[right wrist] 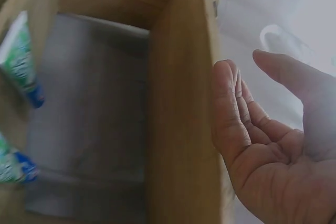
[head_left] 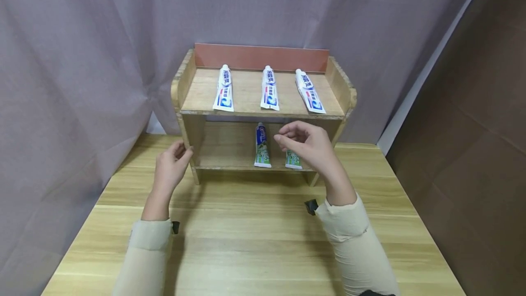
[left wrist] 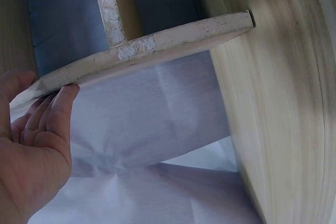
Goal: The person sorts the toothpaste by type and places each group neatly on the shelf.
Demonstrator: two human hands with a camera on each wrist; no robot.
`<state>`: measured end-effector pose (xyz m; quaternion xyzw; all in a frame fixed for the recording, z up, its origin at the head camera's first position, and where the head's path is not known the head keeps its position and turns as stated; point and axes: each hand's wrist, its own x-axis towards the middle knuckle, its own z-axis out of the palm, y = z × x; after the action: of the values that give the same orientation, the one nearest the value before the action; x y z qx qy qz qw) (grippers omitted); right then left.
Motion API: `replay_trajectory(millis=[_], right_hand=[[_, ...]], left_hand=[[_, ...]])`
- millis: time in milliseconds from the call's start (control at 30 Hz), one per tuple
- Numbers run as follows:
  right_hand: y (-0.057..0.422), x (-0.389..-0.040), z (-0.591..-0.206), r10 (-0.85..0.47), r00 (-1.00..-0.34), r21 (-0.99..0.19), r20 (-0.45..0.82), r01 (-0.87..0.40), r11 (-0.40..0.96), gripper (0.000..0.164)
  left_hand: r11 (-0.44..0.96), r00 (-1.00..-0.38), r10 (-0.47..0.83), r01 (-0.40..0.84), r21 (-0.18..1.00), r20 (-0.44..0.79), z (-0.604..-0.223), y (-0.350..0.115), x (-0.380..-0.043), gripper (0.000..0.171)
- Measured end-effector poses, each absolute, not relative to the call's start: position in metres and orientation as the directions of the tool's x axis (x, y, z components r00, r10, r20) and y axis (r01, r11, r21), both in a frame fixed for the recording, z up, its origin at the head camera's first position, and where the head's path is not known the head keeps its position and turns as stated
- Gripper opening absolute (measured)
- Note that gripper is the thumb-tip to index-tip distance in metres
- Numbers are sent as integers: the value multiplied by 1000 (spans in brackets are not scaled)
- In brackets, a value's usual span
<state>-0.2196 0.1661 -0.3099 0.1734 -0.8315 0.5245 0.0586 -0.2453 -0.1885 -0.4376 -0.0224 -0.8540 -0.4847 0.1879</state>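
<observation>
A two-tier wooden shelf (head_left: 246, 92) stands on the table. My left hand (head_left: 169, 168) pinches the front edge of its left side panel (left wrist: 184, 38), thumb on one face and fingers on the other. In front of the lower tier's right part hovers my right hand (head_left: 314, 145), holding nothing, its fingers loosely bent. Three white-and-blue toothpaste tubes (head_left: 224, 88) lie apart on the upper tier. On the lower tier lie a blue-and-green toothpaste tube (head_left: 262, 145) and a second green one (head_left: 293, 160), partly hidden behind the right hand.
Wood-grain table (head_left: 242, 241) extends in front of the shelf. A grey-purple curtain (head_left: 255, 8) hangs behind and to the left. On the right rises a brown surface (head_left: 472, 118). A reddish strip (head_left: 263, 57) backs the upper tier.
</observation>
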Motion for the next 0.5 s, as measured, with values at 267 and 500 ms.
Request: replay_trajectory(millis=[267, 500], right_hand=[[187, -212, -331, -199, -951, -867, 235, -298, 398, 30], [195, -208, -341, -195, -956, -883, 219, -279, 377, 31]], left_hand=[[532, -929, -142, 219, 818, 341, -436, -189, -245, 38], [532, -922, -143, 236, 813, 361, -438, -187, -245, 36]])
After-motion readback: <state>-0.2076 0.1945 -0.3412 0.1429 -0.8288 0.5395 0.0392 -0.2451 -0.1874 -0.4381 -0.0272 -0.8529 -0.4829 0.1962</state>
